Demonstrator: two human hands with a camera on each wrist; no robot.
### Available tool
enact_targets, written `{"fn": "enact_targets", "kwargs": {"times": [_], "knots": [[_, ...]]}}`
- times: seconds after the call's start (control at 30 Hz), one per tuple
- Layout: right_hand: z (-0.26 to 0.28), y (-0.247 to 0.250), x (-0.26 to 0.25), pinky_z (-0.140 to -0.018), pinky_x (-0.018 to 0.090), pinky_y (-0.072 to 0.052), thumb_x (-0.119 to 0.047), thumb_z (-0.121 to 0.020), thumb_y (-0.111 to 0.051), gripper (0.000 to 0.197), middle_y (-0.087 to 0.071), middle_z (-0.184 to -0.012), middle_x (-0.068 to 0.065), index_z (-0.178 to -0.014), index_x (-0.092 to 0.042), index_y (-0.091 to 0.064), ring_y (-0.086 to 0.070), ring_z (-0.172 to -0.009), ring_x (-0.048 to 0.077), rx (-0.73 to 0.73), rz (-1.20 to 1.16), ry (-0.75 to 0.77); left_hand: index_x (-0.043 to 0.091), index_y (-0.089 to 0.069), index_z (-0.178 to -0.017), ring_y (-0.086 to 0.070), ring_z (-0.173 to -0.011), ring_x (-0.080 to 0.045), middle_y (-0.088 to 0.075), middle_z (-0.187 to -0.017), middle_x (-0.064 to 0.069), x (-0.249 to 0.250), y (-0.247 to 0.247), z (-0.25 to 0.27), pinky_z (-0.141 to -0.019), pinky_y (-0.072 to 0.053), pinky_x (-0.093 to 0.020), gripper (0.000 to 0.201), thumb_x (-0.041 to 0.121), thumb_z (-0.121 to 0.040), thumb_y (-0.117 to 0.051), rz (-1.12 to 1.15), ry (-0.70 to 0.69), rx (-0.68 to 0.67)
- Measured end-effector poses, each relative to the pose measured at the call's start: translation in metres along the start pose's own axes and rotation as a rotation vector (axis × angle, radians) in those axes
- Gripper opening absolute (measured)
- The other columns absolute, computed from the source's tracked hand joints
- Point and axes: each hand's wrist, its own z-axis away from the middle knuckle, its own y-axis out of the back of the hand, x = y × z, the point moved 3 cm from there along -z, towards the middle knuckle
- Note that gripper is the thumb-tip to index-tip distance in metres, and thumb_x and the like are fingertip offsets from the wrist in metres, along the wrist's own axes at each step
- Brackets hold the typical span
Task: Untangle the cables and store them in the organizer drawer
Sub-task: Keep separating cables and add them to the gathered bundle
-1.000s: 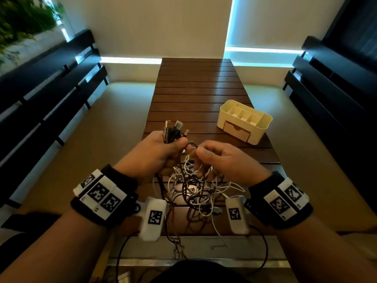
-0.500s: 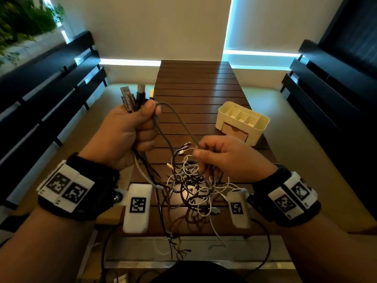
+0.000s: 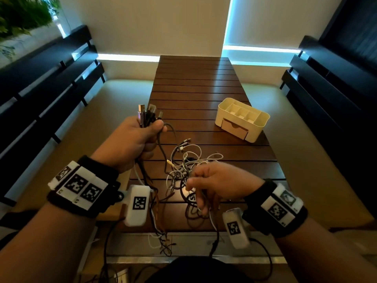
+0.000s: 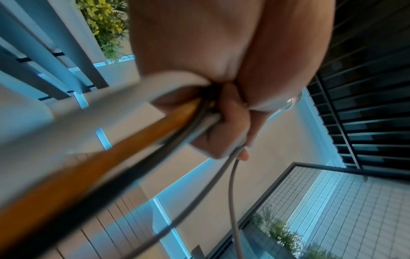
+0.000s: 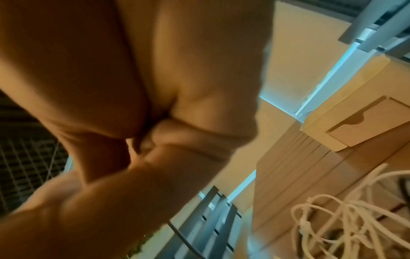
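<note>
My left hand (image 3: 130,144) holds a bunch of plugs (image 3: 147,115), my right hand (image 3: 216,183) pinches the tangle (image 3: 187,166); the drawer (image 3: 234,128) at two o'clock is shut, nothing stored.

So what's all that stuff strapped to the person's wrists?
Each bare forearm wears a black wristband topped with white blocks printed with black-and-white square codes. A small white box, also coded, sticks out under the left hand; another sits under the right hand. Thin black leads trail from them.
</note>
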Motion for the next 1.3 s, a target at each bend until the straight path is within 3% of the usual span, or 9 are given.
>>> {"fn": "enact_targets", "kwargs": {"times": [0.1,0.23,0.37,0.53,0.63,0.77,0.87,1.07,1.3], "knots": [[-0.020,-0.013,0.022,-0.066,0.030,-0.059,-0.038,-0.103,-0.046,0.030,-0.072,-0.092,0.008,-0.112,-0.012,-0.059,-0.071,-0.077,0.019,-0.080,0.195,-0.185,0.000,-0.063,-0.097,-0.023,-0.044,-0.011,-0.028,-0.055,0.002,-0.014,-0.004,-0.003,-0.041,-0.022,-0.023,0.026,0.020,-0.103,-0.048,-0.139,0.088,-0.034],[-0.030,0.002,0.036,-0.090,0.037,-0.053,-0.073,-0.086,-0.049,0.065,-0.067,-0.113,-0.001,-0.118,-0.019,-0.065,-0.062,-0.103,0.017,-0.044,0.931,-0.365,0.001,-0.067,-0.097,-0.026,-0.046,-0.012,-0.032,-0.055,0.002,-0.036,-0.013,-0.001,-0.046,-0.022,-0.026,0.025,0.019,-0.102,-0.051,-0.232,0.186,-0.084],[-0.019,0.028,0.009,-0.102,0.037,-0.044,-0.069,-0.079,-0.063,0.077,-0.049,-0.143,-0.003,-0.143,-0.030,-0.045,-0.048,-0.128,0.017,0.204,0.672,-0.219,0.008,-0.069,-0.094,-0.029,-0.044,-0.010,-0.036,-0.053,0.005,-0.042,-0.023,0.009,-0.042,-0.025,-0.024,0.023,0.022,-0.101,-0.052,-0.223,0.167,-0.168],[-0.016,0.016,-0.020,-0.089,0.025,-0.051,-0.036,-0.091,-0.068,0.041,-0.065,-0.109,-0.011,-0.129,-0.026,-0.054,-0.062,-0.098,0.003,0.163,0.419,0.036,0.006,-0.063,-0.094,-0.032,-0.044,-0.009,-0.040,-0.056,0.004,-0.038,-0.038,0.014,-0.042,-0.029,-0.023,0.021,0.021,-0.101,-0.051,-0.224,0.170,-0.346],[-0.027,0.005,0.003,-0.089,0.035,-0.057,-0.024,-0.100,-0.054,0.015,-0.074,-0.102,0.002,-0.112,-0.019,-0.061,-0.073,-0.091,0.013,0.027,0.346,-0.047,0.002,-0.064,-0.096,-0.033,-0.043,-0.008,-0.041,-0.050,0.008,-0.039,-0.034,0.009,-0.041,-0.031,-0.021,0.026,0.023,-0.102,-0.050,-0.276,0.101,-0.173],[-0.029,-0.007,0.047,-0.102,0.039,-0.045,-0.042,-0.094,-0.061,0.039,-0.064,-0.129,-0.005,-0.130,-0.027,-0.060,-0.059,-0.117,0.014,-0.228,0.642,-0.271,0.008,-0.057,-0.092,-0.029,-0.043,-0.008,-0.035,-0.054,0.006,-0.039,-0.014,0.004,-0.041,-0.029,-0.021,0.022,0.021,-0.104,-0.044,0.044,0.058,0.105],[-0.024,0.014,0.074,-0.100,0.037,-0.039,-0.053,-0.085,-0.068,0.056,-0.058,-0.132,-0.013,-0.136,-0.038,-0.051,-0.049,-0.119,0.012,-0.086,0.668,-0.378,0.012,-0.052,-0.089,-0.027,-0.043,-0.007,-0.032,-0.055,0.007,-0.041,-0.009,0.006,-0.042,-0.030,-0.021,0.022,0.024,-0.104,-0.043,0.129,0.006,0.135],[-0.031,0.026,0.132,-0.072,0.025,-0.044,-0.037,-0.090,-0.068,0.024,-0.064,-0.108,-0.004,-0.107,-0.021,-0.066,-0.058,-0.095,0.013,0.216,0.621,-0.481,0.011,-0.051,-0.090,-0.025,-0.043,-0.008,-0.031,-0.054,0.008,-0.060,-0.023,0.005,-0.042,-0.028,-0.021,0.020,0.023,-0.104,-0.043,0.172,0.026,0.053],[-0.050,0.008,0.167,-0.094,0.034,-0.047,-0.035,-0.089,-0.069,0.030,-0.049,-0.125,0.002,-0.113,-0.021,-0.060,-0.056,-0.109,0.023,0.359,0.641,-0.384,0.011,-0.052,-0.086,-0.023,-0.047,-0.011,-0.027,-0.060,0.000,-0.068,-0.042,0.008,-0.046,-0.023,-0.026,0.024,0.021,-0.105,-0.041,0.141,0.064,-0.024]]}}
